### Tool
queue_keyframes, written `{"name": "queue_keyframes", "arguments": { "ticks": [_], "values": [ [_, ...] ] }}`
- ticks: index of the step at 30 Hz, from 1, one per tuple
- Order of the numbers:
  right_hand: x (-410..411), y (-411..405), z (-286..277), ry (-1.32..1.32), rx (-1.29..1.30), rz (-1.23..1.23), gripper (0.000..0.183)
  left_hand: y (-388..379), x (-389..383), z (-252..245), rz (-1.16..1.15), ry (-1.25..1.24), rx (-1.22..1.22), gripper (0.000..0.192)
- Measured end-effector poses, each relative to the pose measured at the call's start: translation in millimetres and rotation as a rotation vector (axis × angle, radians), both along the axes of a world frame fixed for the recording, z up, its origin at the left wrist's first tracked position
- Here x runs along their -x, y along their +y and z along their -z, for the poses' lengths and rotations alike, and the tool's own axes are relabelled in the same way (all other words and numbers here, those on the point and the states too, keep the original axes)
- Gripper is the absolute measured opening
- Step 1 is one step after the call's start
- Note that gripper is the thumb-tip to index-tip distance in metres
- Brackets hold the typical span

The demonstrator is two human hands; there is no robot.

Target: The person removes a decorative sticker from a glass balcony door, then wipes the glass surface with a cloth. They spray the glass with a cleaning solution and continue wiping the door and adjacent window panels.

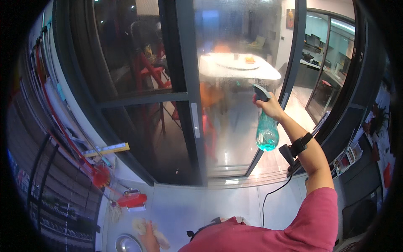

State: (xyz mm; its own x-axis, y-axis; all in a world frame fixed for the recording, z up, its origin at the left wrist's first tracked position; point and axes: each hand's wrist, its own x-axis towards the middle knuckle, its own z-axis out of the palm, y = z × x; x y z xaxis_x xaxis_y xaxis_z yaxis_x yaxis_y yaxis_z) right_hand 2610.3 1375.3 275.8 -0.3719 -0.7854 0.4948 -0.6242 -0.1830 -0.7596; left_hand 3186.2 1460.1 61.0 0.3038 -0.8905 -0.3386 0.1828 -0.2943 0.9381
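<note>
My right hand (269, 107) grips the neck of a green translucent spray bottle (267, 134) with a dark trigger head. Some liquid lies in the bottom of the bottle. The nozzle faces the glass pane (233, 104) of a sliding door, which looks hazy and wet in places. Low at the left, my left hand (150, 237) holds a cream-coloured cloth (160, 239). Beside that hand, a metal basin (127, 243) rests on the floor.
A grey door frame (185, 63) borders the panes, with a handle (195, 119) on its upright. Mops and brooms lean at the left, near a red dustpan (132, 200). Through the glass stands a white table (239, 67). A black cable (267, 193) hangs from my right forearm strap (300, 145).
</note>
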Motion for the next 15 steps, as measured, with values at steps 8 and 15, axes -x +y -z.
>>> {"name": "queue_keyframes", "arguments": {
  "ticks": [8,15],
  "values": [
    [23,27,60,0.004,0.047,0.054,0.040,-13,18,7,0.015,0.070,0.124,0.039],
    [-2,36,134,0.086,-0.144,0.087,0.013,-22,50,9,0.165,0.067,0.093,0.040]
  ]
}}
